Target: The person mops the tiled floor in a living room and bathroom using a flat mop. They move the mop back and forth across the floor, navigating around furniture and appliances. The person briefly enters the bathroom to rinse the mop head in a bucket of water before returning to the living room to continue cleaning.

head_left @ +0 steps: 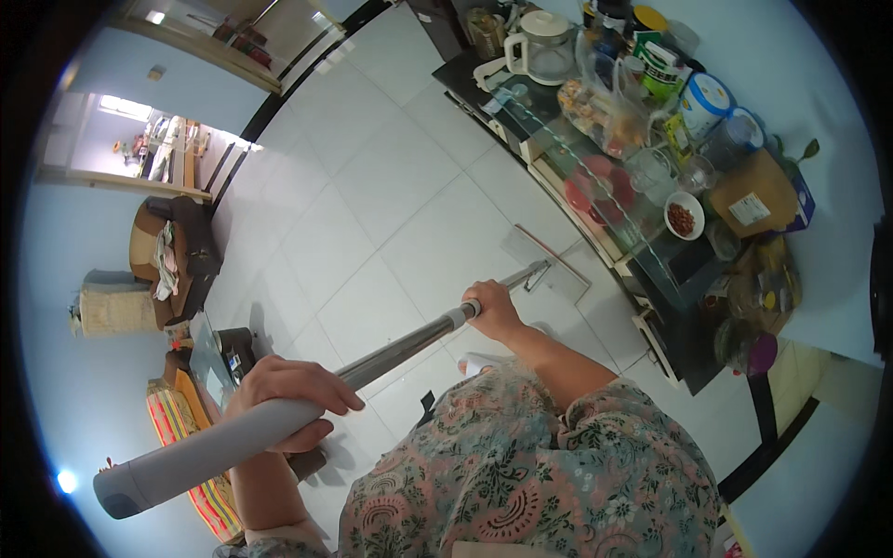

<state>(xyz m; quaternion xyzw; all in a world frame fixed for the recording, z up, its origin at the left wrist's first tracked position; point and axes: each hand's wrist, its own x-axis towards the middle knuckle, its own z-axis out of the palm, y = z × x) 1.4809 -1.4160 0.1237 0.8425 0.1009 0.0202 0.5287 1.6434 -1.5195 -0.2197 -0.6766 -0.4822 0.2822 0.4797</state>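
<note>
A flat mop with a grey grip and a silver telescoping pole (395,352) runs slantwise from the lower left toward the cabinet. My left hand (288,395) is wrapped round the grey grip near its upper end. Farther down, my right hand (493,310) closes round the pole by a grey collar. The rectangular mop head (555,263) rests on the white tiled floor (391,232), beside the cabinet's base. Part of the pole behind my right hand is hidden.
Along the right stands a glass-topped cabinet (595,186) crowded with a jug (544,46), jars, bags and a bowl of nuts (684,216). At left are a brown armchair (174,256), a low glass table (212,363) and a striped cushion (169,409).
</note>
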